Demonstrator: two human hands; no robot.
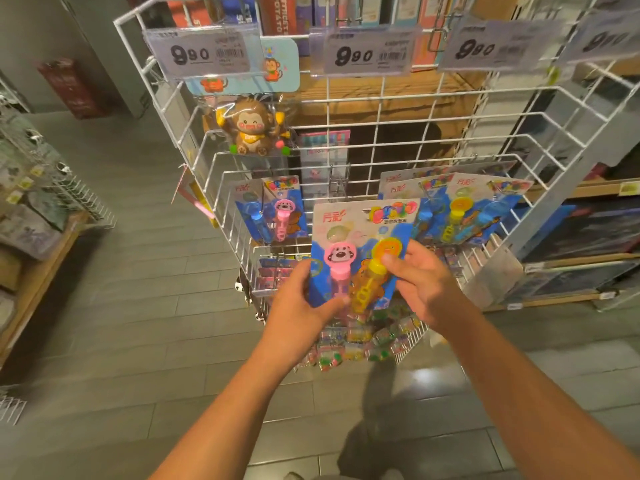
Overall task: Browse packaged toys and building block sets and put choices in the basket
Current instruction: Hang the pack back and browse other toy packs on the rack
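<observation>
1. Gripping the bubble wand card (360, 251) at its lower corners, the left hand (301, 299) curls round the left edge with its thumb over the pink wand, while the right hand (420, 282) pinches the yellow wand's cap.
2. The card is held upright, face toward the person, probably to be looked over.
3. It hovers in front of the white wire rack (450, 140), where matching cards (460, 206) and a monkey toy (254, 128) hang under price tags (197, 53).
4. No shopping basket is in view.

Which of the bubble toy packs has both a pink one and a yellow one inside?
The bubble pack held in both hands, left hand and right hand. The hanging left pack shows only pink; the hanging right pack shows only yellow.
</observation>
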